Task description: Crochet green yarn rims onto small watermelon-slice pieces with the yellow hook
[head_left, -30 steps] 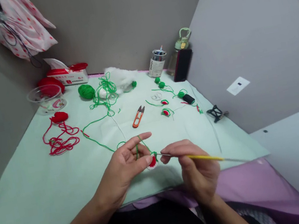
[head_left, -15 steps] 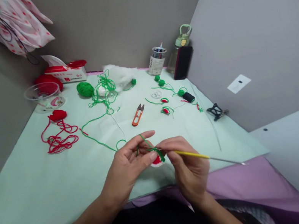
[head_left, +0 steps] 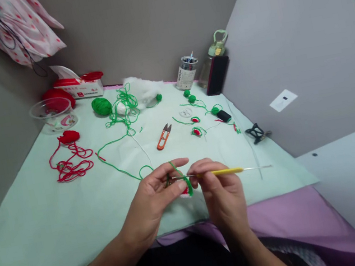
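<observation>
My left hand (head_left: pixel 156 196) pinches a small crocheted piece (head_left: pixel 185 189) in red, white and green between thumb and fingers. Green yarn (head_left: pixel 172 166) runs over its raised index finger and trails back across the table. In my right hand (head_left: pixel 219 185) is a crochet hook with a yellow handle (head_left: pixel 227 171), held nearly level. The hook's metal tip lies at the top edge of the piece, close to the left fingers. Beyond the hands, orange thread snips (head_left: pixel 162 139) rest on the pale green tabletop (head_left: pixel 110 218).
Red yarn (head_left: pixel 74 167) lies at left near a clear plastic tub (head_left: pixel 55 122). Behind are a green yarn ball (head_left: pixel 102 106), white stuffing (head_left: pixel 144 90) and a tissue box (head_left: pixel 87 88). At right stand a pen can (head_left: pixel 185 75) and a phone (head_left: pixel 218 75) against a bottle.
The hook has swung from a downward slant to nearly level, its tip reaching further left past the piece. The right hand has turned with it, and the left index finger has shifted slightly right.
</observation>
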`<action>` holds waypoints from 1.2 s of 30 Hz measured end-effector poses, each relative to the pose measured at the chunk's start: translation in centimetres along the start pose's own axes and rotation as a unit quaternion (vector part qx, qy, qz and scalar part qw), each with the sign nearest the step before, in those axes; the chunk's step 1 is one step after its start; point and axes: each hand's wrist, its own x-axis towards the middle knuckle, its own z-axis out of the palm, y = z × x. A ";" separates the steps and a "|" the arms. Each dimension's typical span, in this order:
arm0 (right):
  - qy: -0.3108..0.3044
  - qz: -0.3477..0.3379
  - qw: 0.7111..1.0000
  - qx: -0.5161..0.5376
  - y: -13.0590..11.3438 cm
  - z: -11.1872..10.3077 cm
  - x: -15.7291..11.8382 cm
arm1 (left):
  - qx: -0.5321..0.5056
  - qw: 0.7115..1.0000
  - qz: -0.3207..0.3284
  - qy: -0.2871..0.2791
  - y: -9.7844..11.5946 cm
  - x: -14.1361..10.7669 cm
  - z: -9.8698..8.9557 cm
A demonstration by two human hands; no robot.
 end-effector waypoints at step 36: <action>-0.057 -0.204 0.969 -0.131 0.3 4.2 9.5 | 0.058 0.989 0.136 0.007 6.4 6.5 -2.4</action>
